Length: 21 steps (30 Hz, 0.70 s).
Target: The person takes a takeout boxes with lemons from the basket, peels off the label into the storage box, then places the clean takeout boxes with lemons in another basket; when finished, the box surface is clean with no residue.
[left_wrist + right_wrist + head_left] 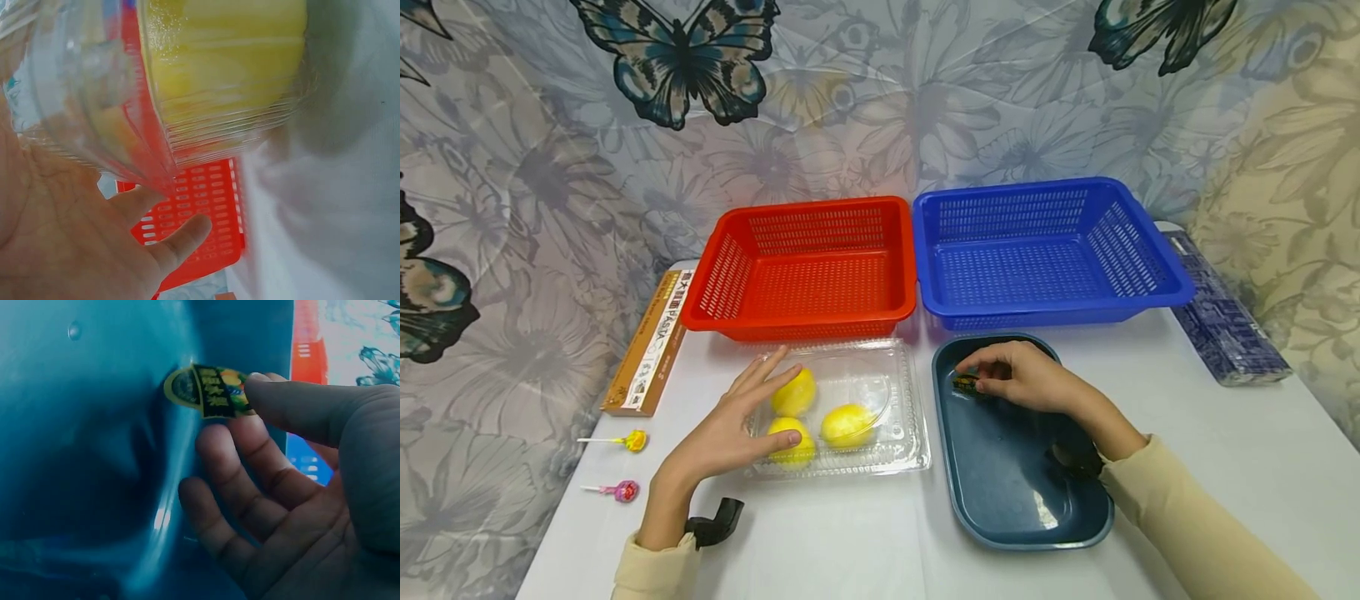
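My left hand lies with spread fingers over the left side of a clear plastic box. Three yellow lemons show through its lid. In the left wrist view the box stands right by the palm, and the fingers are extended. Over the far left part of a dark teal tray, my right hand pinches a small fruit label between thumb and fingertips. The label is black with a yellow-green edge, printed characters and pictures of fruit. Its end is hidden under the thumb.
Behind the box stands a red basket, beside a blue basket. To the left lie a brown pasta box, a yellow lollipop and a pink lollipop. A dark blue patterned box lies at the right.
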Each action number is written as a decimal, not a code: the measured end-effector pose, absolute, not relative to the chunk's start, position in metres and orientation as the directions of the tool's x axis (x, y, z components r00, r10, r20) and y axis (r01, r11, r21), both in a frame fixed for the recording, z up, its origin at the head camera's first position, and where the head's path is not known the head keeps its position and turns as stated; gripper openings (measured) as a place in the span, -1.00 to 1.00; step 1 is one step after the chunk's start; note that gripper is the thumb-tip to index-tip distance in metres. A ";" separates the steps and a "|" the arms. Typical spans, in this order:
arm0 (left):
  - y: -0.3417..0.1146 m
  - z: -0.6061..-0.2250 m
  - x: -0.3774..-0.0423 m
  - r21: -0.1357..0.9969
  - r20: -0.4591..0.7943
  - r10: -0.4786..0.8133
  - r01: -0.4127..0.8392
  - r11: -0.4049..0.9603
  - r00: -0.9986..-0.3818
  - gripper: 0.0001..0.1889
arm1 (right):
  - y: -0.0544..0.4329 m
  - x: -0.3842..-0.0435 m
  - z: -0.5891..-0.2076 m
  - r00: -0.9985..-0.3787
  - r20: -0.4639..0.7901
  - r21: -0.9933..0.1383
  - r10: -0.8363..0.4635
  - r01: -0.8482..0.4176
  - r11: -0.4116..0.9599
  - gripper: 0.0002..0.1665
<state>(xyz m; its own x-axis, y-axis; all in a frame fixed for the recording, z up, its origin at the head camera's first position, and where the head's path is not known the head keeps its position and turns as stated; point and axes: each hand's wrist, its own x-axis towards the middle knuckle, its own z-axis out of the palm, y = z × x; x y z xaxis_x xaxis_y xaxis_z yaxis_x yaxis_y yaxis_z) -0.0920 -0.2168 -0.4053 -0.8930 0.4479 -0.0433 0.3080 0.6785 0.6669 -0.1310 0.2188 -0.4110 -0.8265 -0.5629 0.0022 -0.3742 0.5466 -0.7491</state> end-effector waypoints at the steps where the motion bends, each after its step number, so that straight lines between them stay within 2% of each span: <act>1: -0.217 -0.405 -0.092 0.666 -0.043 0.448 0.308 0.679 -0.893 -0.12 | 0.219 -0.131 -0.411 -0.830 0.000 -0.741 -0.558 -0.375 0.557 -0.67; 21: -0.217 -0.403 -0.092 0.677 -0.036 0.453 0.312 0.667 -0.891 -0.13 | 0.223 -0.125 -0.400 -0.854 -0.047 -0.591 -0.517 -0.394 0.704 -0.49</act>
